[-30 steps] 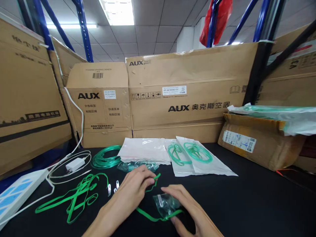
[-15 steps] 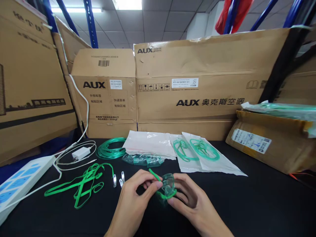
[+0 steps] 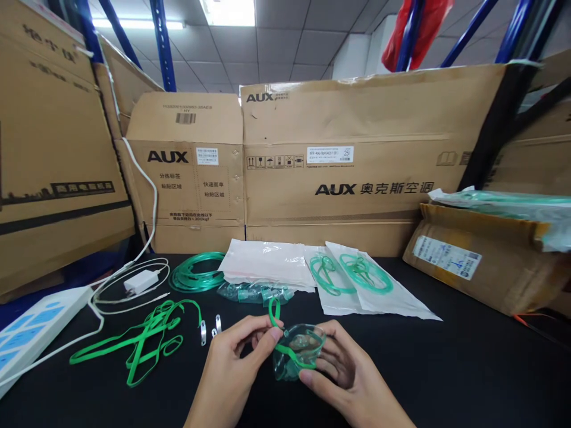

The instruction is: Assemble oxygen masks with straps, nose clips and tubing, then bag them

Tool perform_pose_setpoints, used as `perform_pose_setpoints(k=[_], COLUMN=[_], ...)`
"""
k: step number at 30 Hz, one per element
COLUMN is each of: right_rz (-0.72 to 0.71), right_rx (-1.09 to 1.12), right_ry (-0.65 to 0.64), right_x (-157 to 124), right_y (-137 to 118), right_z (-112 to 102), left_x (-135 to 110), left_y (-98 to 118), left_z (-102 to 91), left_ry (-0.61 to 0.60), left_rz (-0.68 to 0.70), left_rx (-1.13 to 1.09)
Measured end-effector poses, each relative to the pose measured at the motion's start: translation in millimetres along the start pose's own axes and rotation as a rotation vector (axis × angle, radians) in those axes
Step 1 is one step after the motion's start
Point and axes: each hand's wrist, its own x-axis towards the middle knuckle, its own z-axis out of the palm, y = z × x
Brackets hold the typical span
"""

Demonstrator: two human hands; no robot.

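My left hand [image 3: 243, 356] pinches a green elastic strap [image 3: 275, 310], which loops up above the fingertips. The strap runs across a clear, green-tinted plastic mask [image 3: 289, 367]. My right hand [image 3: 341, 368] is closed around the right side of the mask, thumb in front and fingers behind. Just left of my left hand lie several small metal strips [image 3: 203, 333]. Farther left is a tangle of green elastic straps [image 3: 147, 333]. More clear masks [image 3: 256, 292] lie behind my hands.
Behind are coiled green tubing [image 3: 196, 273], white bags [image 3: 267, 261] and packets with tubing [image 3: 366, 273]. A power strip [image 3: 35, 327] and charger [image 3: 141, 282] with white cable lie left. A cardboard box [image 3: 473, 255] stands right; large cartons [image 3: 370, 208] wall the back.
The mask has turned in my hands, so its wide opening and rim now show. The strap at my left fingertips has risen into a loop. The view has shifted slightly.
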Motion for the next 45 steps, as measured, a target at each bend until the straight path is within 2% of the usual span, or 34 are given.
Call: perform_pose_setpoints(k=[9, 16, 23, 27, 33, 36, 39, 42, 45], right_rz=[-0.008, -0.006, -0.086, -0.141, -0.196, -0.241, -0.230, -0.202, -0.246], right_rx=[0.043, 0.020, -0.089, -0.162, -0.117, -0.205, -0.274, -0.348, -0.457], right_ry=[0.046, 0.089, 0.119, 0.075, 0.038, 0.007, 0.031, 0.059, 0.037], right_x=[-1, -4, -6, -7, -10, -11, -9, -5, -3], right_y=[2, 1, 1, 3, 3, 0, -1, 2, 5], right_z=[3, 5, 4, 5, 4, -3, -8, -8, -6], left_x=[-2, -2, -10, -15, -13, -12, -14, -18, -21], left_y=[7, 9, 15, 12, 10, 8, 7, 5, 4], left_z=[8.5, 8.0, 9.7, 11.1, 4.7, 2.5, 4.9, 9.8, 13.8], left_ry=[0.042, -0.017, 0.067, 0.085, -0.009, -0.059, -0.090, -0.129, -0.153], left_rz=[0.019, 0.013, 0.259, 0.320, 0.220, 0.199, 0.182, 0.155, 0.090], left_rx=[-0.029, -0.038, 0.238, 0.309, 0.268, 0.234, 0.223, 0.210, 0.126])
